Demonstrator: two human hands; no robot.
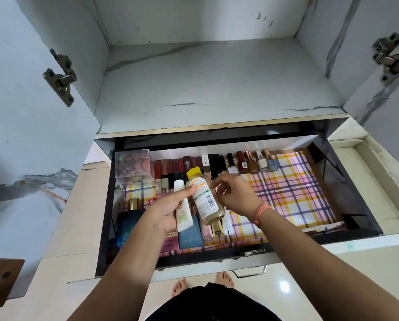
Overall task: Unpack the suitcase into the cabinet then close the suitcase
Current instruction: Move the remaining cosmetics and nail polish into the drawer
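Observation:
I stand at an open cabinet drawer (360,218) lined with plaid paper. My left hand (168,213) holds a white tube (182,209) and a clear bottle with a yellow cap (204,198) above the drawer, its thumb lying across both. My right hand (234,194) hovers just right of the bottle with curled fingers, and I cannot tell whether they touch it. Lipsticks (173,170) and nail polish bottles (254,162) line the drawer's back. Perfume boxes (189,237) and a blue bottle (128,224) sit at the front left. No suitcase is in view.
A clear plastic box (135,166) stands in the drawer's back left corner. Above the drawer is a bare marble-pattern shelf (217,89) between two open cabinet doors with hinges (62,77). The drawer's right half shows only plaid lining (298,188). My bare feet show below on the floor.

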